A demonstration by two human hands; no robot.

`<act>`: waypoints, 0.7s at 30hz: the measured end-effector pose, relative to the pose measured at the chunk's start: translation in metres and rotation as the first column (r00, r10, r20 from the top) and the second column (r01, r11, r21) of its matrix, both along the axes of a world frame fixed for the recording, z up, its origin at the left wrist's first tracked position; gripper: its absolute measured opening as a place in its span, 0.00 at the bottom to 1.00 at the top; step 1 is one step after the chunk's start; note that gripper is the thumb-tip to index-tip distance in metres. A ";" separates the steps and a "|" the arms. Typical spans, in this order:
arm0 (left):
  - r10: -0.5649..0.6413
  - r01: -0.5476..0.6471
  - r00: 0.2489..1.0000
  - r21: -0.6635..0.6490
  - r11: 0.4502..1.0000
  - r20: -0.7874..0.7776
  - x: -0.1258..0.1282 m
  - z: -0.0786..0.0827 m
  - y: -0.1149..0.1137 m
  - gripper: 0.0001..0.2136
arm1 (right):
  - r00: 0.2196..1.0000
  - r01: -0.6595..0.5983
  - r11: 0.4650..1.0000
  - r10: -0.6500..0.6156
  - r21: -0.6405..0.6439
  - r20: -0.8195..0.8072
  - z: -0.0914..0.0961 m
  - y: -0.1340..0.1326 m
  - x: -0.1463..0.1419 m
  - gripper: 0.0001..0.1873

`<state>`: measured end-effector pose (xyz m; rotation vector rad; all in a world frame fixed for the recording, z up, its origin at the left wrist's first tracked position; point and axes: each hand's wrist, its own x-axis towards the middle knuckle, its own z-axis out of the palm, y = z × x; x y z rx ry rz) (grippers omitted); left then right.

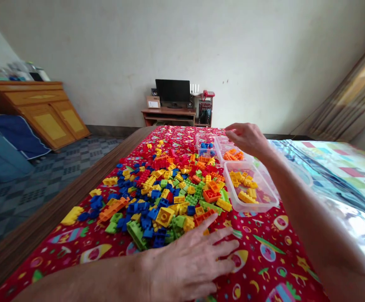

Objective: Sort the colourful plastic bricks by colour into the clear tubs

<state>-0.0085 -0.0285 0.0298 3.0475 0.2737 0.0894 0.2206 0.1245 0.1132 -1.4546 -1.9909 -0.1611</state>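
Observation:
My left hand [191,260] lies low over the table with its fingers spread. Its index fingertip comes up against the near right edge of a loose pile of toy building bricks [169,188] in yellow, blue, green, red and orange. Above the clear plastic box of orange bricks [218,144], my right hand [247,137] hangs with its fingers curled together; whatever they hold, if anything, is hidden. Nearest me is a clear box of yellow bricks [237,204]. A third clear box, with blue bricks [206,147] in it, stands at the back left of the other two.
A red patterned cloth [257,260] covers the table, whose dark wooden edge [22,251] runs along the left. To the right is a bed with a checkered cover [348,167]. Against the far wall stands a desk with a monitor [172,91]; a wooden cabinet [44,109] is at left.

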 end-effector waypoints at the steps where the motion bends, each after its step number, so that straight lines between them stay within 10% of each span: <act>1: 0.029 -0.029 1.000 0.045 0.999 0.000 -0.001 -0.008 -0.001 0.19 | 0.999 -0.025 1.000 0.025 0.003 -0.046 0.001 -0.009 -0.008 0.18; 7: 0.123 -0.127 0.992 0.157 0.979 0.038 -0.011 -0.032 0.042 0.19 | 0.980 -0.151 0.989 0.148 -0.009 -0.130 -0.014 -0.045 -0.039 0.16; 21: 0.365 -0.359 0.911 -0.066 0.931 0.191 -0.045 -0.011 0.131 0.18 | 0.941 -0.336 0.939 0.331 -0.071 -0.071 -0.050 -0.067 -0.064 0.14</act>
